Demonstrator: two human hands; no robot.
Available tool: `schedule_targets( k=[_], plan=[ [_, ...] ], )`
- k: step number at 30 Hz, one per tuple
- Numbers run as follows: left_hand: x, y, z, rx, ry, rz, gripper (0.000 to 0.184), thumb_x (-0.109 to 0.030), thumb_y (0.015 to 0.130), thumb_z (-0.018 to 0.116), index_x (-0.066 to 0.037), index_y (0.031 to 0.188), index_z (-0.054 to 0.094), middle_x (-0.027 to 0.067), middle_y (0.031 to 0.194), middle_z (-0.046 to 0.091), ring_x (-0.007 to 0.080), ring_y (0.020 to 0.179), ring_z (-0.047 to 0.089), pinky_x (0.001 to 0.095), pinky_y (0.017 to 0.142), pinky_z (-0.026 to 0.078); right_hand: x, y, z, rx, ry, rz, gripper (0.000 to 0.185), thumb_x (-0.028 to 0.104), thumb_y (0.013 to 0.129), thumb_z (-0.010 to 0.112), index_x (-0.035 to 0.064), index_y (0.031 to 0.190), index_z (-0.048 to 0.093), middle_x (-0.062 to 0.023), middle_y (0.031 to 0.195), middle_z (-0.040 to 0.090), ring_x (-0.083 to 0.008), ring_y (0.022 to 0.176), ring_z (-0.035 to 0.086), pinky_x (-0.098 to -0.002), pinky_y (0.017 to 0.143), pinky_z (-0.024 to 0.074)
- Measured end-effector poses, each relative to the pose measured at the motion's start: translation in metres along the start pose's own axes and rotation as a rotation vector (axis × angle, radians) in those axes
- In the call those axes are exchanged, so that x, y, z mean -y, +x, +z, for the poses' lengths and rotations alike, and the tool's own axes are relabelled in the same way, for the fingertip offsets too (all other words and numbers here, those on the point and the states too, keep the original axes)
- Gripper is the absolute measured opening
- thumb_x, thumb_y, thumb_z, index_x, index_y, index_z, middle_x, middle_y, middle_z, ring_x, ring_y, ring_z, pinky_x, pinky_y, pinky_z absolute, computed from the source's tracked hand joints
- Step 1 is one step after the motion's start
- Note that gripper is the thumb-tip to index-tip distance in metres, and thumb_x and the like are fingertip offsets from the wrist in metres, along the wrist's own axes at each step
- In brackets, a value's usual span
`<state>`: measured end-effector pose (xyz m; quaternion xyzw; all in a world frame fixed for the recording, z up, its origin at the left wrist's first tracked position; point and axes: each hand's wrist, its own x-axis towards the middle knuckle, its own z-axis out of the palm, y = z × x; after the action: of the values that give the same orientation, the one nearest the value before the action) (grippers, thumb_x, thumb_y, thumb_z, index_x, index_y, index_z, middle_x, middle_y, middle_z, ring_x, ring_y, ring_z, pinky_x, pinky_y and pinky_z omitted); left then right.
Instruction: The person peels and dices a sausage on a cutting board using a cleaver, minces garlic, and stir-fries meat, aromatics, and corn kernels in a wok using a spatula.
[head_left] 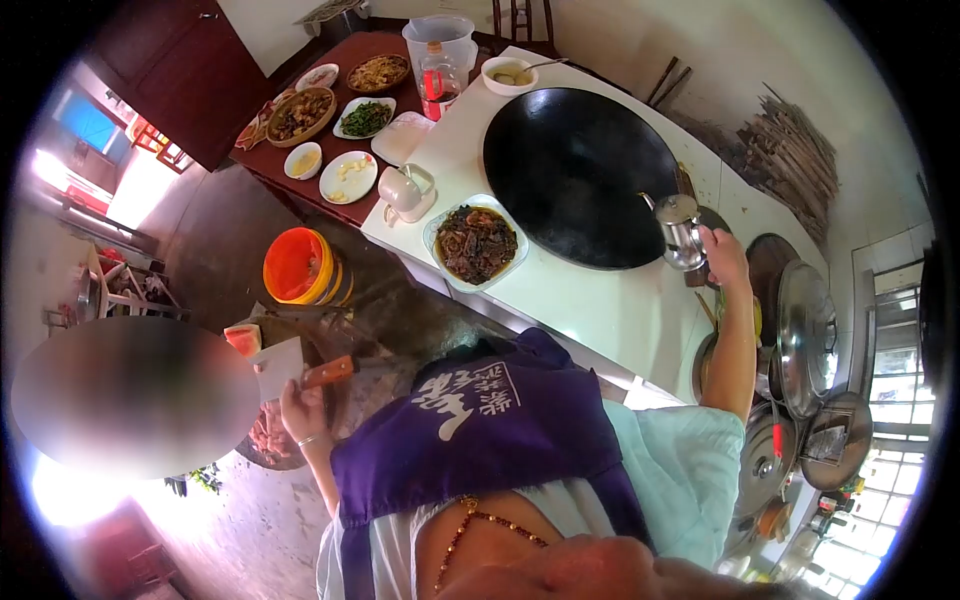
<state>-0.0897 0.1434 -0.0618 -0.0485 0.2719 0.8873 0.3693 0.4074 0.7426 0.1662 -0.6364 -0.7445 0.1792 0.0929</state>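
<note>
My right hand (725, 255) is wrapped round the handle of a small metal pot with a spout (680, 232), held at the right rim of a large black wok (580, 165). Faint haze shows inside the wok. Lower left, my left hand (302, 410), with a bracelet at the wrist, is beside a cleaver (280, 368) with a wooden handle, over a round board; its fingers are too unclear to tell their grip. A watermelon piece (243, 340) and pinkish meat pieces (268, 432) are near it. A dish of dark cooked food (476, 243) sits left of the wok.
A dark red table (365, 48) holds several dishes and a clear bucket (440, 42). On the white counter (590, 300) are a bowl with a spoon (510, 76) and a white cup (402, 192). An orange bucket (298, 265) stands on the floor. Large lids (805, 335) are at the right.
</note>
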Motion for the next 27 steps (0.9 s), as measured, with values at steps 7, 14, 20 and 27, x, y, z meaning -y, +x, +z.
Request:
schedule_targets(
  k=[7,14,20,27],
  plan=[
    [0.016,-0.004,0.053,-0.171,0.019,0.049,0.034,-0.012,0.094,0.045,0.007,0.122,0.045,0.0208,0.115,0.056,0.0309,0.105,0.057,0.0359,0.085,0.052,-0.06,-0.039,0.048,-0.015,0.444,0.082,0.045,0.042,0.096,0.046,0.0011,0.077,0.052,-0.0074,0.053,0.05,-0.0151,0.038,0.049,-0.0308,0.036,0.0371],
    [0.031,-0.003,0.037,-0.19,0.788,0.424,0.03,-0.009,0.092,0.05,0.006,0.118,0.049,0.019,0.111,0.059,0.0265,0.094,0.06,0.0299,0.074,0.054,-0.121,-0.088,0.12,-0.07,0.772,0.141,0.041,0.042,0.097,0.043,0.0062,0.078,0.05,-0.0042,0.054,0.046,-0.0129,0.039,0.045,-0.0283,0.035,0.0342],
    [0.031,-0.001,0.058,-0.183,0.362,0.226,0.027,-0.004,0.091,0.045,0.002,0.117,0.049,0.0191,0.11,0.06,0.025,0.099,0.06,0.0309,0.074,0.052,-0.143,-0.099,0.156,-0.133,0.784,0.229,0.045,0.046,0.097,0.041,0.0056,0.079,0.05,-0.0065,0.059,0.051,-0.0133,0.042,0.048,-0.0262,0.038,0.038],
    [0.024,-0.015,0.04,-0.049,0.383,0.211,0.028,0.002,0.09,0.047,0.002,0.117,0.045,0.0176,0.114,0.058,0.0228,0.083,0.064,0.0279,0.065,0.053,-0.165,-0.103,0.195,-0.532,0.455,0.207,0.032,0.031,0.092,0.055,0.001,0.082,0.056,-0.0055,0.068,0.056,-0.0118,0.045,0.046,-0.0263,0.04,0.0359]
  ],
)
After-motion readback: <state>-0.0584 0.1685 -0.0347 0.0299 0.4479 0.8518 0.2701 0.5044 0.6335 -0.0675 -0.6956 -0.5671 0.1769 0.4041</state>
